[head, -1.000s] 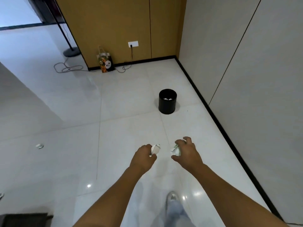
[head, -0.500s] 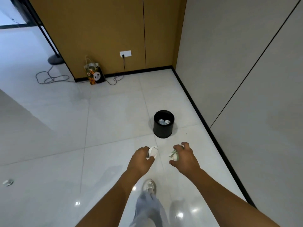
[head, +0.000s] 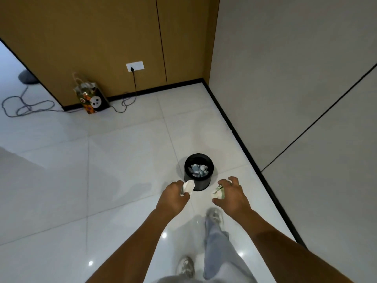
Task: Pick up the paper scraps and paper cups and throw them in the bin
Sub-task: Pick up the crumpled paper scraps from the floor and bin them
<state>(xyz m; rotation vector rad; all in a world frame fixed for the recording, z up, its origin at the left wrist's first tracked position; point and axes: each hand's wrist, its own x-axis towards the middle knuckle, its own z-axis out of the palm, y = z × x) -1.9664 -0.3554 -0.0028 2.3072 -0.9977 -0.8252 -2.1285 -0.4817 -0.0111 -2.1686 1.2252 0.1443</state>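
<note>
No readable writing; gift bag (head: 92, 100) shows only a panda print. Left hand (head: 173, 198) grips a crumpled white paper cup (head: 188, 187), sticking out past the thumb side. Right hand (head: 231, 196) grips a crumpled green-and-white paper scrap (head: 218, 193) (cup or scrap, hard to tell). Black bin (head: 199, 172) stands on the floor just ahead of both hands, between them, holding crumpled white and bluish paper (head: 199, 170). Power cord (head: 133, 86) is plugged into the wall socket (head: 135, 66) far ahead-left.

Curled fingers hide most of the crumpled white paper scrap (head: 188, 187); the stepping grey sneaker (head: 214, 215) is blurred.
</note>
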